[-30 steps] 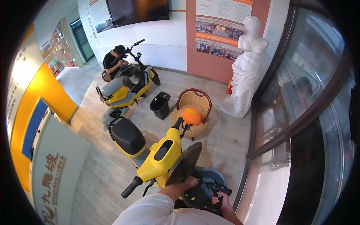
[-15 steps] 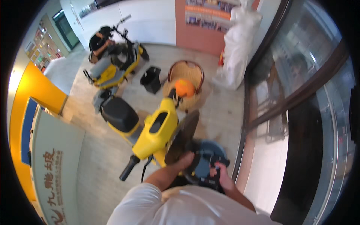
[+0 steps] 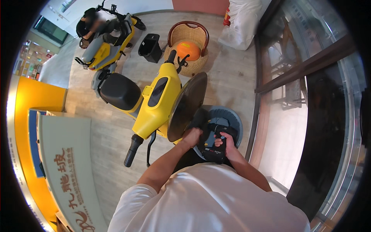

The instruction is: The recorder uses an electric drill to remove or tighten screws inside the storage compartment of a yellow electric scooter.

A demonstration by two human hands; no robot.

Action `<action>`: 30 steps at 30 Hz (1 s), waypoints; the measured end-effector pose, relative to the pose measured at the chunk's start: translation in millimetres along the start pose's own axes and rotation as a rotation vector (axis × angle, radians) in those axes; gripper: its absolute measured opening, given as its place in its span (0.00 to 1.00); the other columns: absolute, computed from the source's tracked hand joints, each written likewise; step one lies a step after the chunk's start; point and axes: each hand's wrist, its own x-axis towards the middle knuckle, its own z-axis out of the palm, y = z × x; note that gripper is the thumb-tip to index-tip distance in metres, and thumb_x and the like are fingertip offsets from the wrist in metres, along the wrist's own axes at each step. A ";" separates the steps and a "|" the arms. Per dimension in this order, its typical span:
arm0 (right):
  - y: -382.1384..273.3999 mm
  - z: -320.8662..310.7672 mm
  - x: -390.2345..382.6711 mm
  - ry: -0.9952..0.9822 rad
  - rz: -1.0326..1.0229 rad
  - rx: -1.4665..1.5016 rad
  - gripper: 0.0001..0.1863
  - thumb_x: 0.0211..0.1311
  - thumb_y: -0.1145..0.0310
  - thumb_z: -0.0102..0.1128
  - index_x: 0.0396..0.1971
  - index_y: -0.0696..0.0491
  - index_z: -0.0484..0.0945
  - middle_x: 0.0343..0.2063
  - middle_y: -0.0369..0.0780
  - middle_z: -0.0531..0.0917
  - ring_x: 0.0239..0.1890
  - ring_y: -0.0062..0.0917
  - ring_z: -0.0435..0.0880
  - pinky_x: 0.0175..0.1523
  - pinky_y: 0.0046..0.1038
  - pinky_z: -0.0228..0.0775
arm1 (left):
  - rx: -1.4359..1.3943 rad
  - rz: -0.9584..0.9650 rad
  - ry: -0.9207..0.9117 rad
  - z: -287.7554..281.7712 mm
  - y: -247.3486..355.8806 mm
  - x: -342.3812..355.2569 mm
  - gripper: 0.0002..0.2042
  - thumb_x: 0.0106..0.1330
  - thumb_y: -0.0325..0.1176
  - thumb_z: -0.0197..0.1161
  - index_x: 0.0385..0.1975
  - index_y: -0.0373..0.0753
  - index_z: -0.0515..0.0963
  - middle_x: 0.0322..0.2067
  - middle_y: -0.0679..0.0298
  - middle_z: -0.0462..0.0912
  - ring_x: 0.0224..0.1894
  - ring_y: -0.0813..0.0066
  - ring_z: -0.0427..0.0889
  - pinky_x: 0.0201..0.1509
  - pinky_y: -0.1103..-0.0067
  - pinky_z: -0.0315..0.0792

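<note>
A black cordless power tool [image 3: 216, 145] sits low in front of me, over a grey-blue bucket [image 3: 238, 125]. My right hand [image 3: 226, 144] is wrapped round the tool's handle, thumb on top. To its left, my left hand [image 3: 192, 137] is closed beside a thick black tube [image 3: 199, 118]; what its fingers hold is hidden. Just past that hand stands a dark, rounded panel [image 3: 189, 104] at the front of a yellow electric scooter [image 3: 157, 104]. The scooter's handlebar grip [image 3: 132, 152] lies left of my left forearm.
Beyond the scooter are a wicker chair [image 3: 195, 67] with an orange helmet [image 3: 186, 50] and a black bin [image 3: 150, 48]. A person [image 3: 91, 25] sits by another yellow scooter [image 3: 102, 54]. A pale counter [image 3: 69, 133] stands left, a dark-framed glass door [image 3: 301, 63] right.
The view has tilted lower and steadied, so the room sits higher in the picture. Both hands stay at the tool and the tube beside it.
</note>
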 end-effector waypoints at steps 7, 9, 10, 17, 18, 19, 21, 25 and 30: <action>-6.9 -8.1 6.7 -0.026 0.031 0.016 0.14 0.55 0.62 0.52 0.33 0.58 0.69 0.14 0.33 0.66 0.14 0.15 0.65 0.23 0.18 0.59 | -0.097 0.370 0.289 3.8 -6.5 -31.1 0.07 0.43 0.21 0.60 0.21 0.41 0.75 0.24 0.63 0.75 0.32 0.62 0.77 0.40 0.71 0.70; -8.6 -5.4 5.2 -0.038 0.050 0.018 0.14 0.55 0.62 0.52 0.33 0.59 0.69 0.14 0.33 0.66 0.13 0.15 0.65 0.23 0.18 0.59 | -0.134 0.353 0.298 4.9 -6.3 -32.8 0.07 0.43 0.21 0.59 0.21 0.42 0.74 0.23 0.64 0.75 0.32 0.64 0.77 0.41 0.72 0.68; -9.7 -4.0 4.5 -0.051 0.068 0.016 0.14 0.55 0.62 0.52 0.33 0.59 0.69 0.14 0.33 0.66 0.13 0.15 0.65 0.23 0.18 0.59 | -0.136 0.351 0.295 5.7 -5.7 -31.9 0.07 0.43 0.21 0.59 0.21 0.42 0.74 0.23 0.64 0.75 0.32 0.64 0.77 0.41 0.72 0.68; -12.2 -3.2 6.1 -0.025 0.110 0.045 0.14 0.54 0.64 0.51 0.34 0.59 0.68 0.14 0.32 0.64 0.13 0.16 0.65 0.22 0.18 0.59 | -0.124 0.322 0.287 3.3 -4.1 -30.3 0.06 0.44 0.21 0.59 0.21 0.41 0.73 0.23 0.64 0.74 0.32 0.64 0.77 0.41 0.71 0.69; -12.6 -3.1 5.9 -0.024 0.125 0.051 0.14 0.54 0.64 0.51 0.35 0.59 0.68 0.14 0.32 0.64 0.13 0.16 0.65 0.22 0.18 0.59 | -0.116 0.323 0.295 3.1 -3.1 -30.6 0.06 0.44 0.22 0.59 0.21 0.41 0.73 0.23 0.64 0.74 0.32 0.64 0.77 0.41 0.71 0.69; -12.8 -3.1 5.4 -0.022 0.140 0.056 0.14 0.54 0.64 0.51 0.35 0.59 0.68 0.14 0.32 0.64 0.13 0.15 0.64 0.22 0.18 0.59 | -0.118 0.321 0.295 3.1 -1.9 -30.6 0.06 0.44 0.22 0.59 0.21 0.41 0.73 0.23 0.64 0.74 0.32 0.64 0.77 0.41 0.71 0.69; -12.9 -3.5 6.2 -0.025 0.141 0.055 0.14 0.54 0.64 0.51 0.35 0.59 0.67 0.14 0.32 0.64 0.14 0.15 0.64 0.22 0.18 0.59 | -0.144 0.316 0.315 2.2 -0.9 -30.2 0.06 0.44 0.22 0.59 0.21 0.41 0.73 0.23 0.64 0.74 0.31 0.64 0.77 0.40 0.71 0.69; -12.5 -3.4 6.2 -0.054 0.148 0.056 0.14 0.54 0.64 0.51 0.35 0.59 0.68 0.14 0.32 0.64 0.14 0.15 0.65 0.22 0.18 0.59 | -0.140 0.320 0.331 3.9 -2.0 -28.8 0.06 0.44 0.22 0.59 0.21 0.41 0.73 0.22 0.64 0.73 0.31 0.64 0.77 0.39 0.72 0.70; -11.5 -3.3 5.4 -0.045 0.137 0.051 0.14 0.54 0.64 0.51 0.35 0.59 0.68 0.14 0.32 0.64 0.14 0.15 0.65 0.22 0.18 0.59 | -0.139 0.338 0.351 6.4 -3.9 -26.8 0.06 0.44 0.21 0.59 0.20 0.41 0.73 0.22 0.64 0.74 0.30 0.64 0.76 0.38 0.72 0.69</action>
